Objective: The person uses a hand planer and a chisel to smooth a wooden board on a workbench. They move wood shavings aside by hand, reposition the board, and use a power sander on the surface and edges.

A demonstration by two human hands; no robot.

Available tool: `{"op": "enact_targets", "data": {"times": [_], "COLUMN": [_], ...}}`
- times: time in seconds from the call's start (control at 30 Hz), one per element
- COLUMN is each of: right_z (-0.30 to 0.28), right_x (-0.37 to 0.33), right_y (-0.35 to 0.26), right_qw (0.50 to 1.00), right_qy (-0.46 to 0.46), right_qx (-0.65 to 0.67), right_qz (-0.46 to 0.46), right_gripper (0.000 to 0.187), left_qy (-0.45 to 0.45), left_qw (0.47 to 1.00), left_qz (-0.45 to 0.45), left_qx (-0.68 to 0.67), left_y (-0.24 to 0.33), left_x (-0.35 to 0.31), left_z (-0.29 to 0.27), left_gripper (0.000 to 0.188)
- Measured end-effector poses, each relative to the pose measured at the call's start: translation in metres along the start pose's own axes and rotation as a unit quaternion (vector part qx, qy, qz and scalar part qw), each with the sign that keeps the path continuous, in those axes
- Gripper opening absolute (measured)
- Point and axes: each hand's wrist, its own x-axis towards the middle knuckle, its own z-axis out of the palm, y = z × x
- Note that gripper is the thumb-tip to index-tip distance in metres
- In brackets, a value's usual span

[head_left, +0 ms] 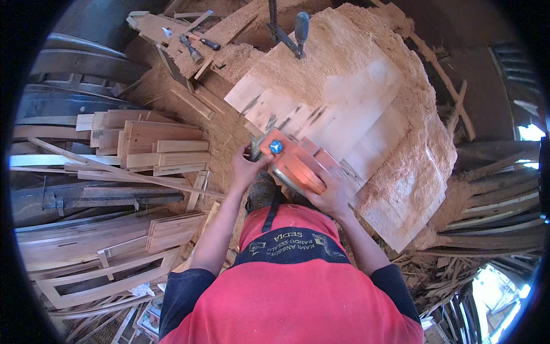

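Note:
An orange electric planer point(298, 163) with a blue knob rests at the near left edge of a pale wooden panel point(361, 114). My right hand point(331, 194) is wrapped round its rear handle. At the front end, my left hand point(250, 167) has its fingers curled by a dark grey part and its thumb against the planer's side. The planer's sole is hidden from above. Dark streaks mark the panel just beyond the tool. Shavings point(321, 40) lie thick over the panel's far part and along its right side.
A clamp point(301, 34) stands on the panel's far edge. A hammer point(192, 50) and another black-and-orange-handled tool point(205, 41) lie on a bench at far left. Stacked boards point(163, 140) and a wooden frame point(109, 278) fill the left. Long strips point(498, 200) are piled right.

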Motion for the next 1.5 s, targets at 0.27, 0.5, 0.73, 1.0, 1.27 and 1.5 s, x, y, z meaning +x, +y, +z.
{"op": "enact_targets", "data": {"times": [0.27, 0.5, 0.73, 1.0, 1.27, 1.5], "right_z": [0.044, 0.079, 0.074, -0.042, -0.040, -0.022], "right_x": [0.095, 0.182, 0.190, -0.057, -0.066, 0.017], "right_y": [-0.066, -0.116, -0.121, 0.020, 0.030, -0.047], "right_qw": [0.999, 0.995, 0.995, 0.999, 0.992, 0.998], "right_qy": [-0.004, 0.005, -0.053, -0.010, -0.036, -0.037], "right_qx": [0.043, 0.056, 0.067, 0.052, 0.085, -0.021], "right_qz": [-0.015, -0.078, -0.043, 0.016, 0.084, 0.041], "right_gripper": [0.042, 0.045, 0.048, 0.058, 0.051, 0.050], "left_qy": [0.053, 0.120, 0.092, -0.055, -0.058, -0.012], "left_qw": [0.998, 0.991, 0.995, 0.998, 0.997, 1.000], "left_qz": [-0.028, 0.014, 0.033, -0.005, -0.046, 0.005], "left_qx": [-0.008, -0.057, 0.021, 0.044, 0.024, -0.016], "left_y": [-0.005, -0.012, 0.003, 0.012, 0.006, 0.013], "left_x": [0.085, 0.166, 0.175, -0.039, -0.052, 0.015], "left_z": [-0.077, -0.133, -0.153, 0.035, 0.046, -0.018], "left_gripper": [0.079, 0.060, 0.044, 0.087, 0.092, 0.084]}}
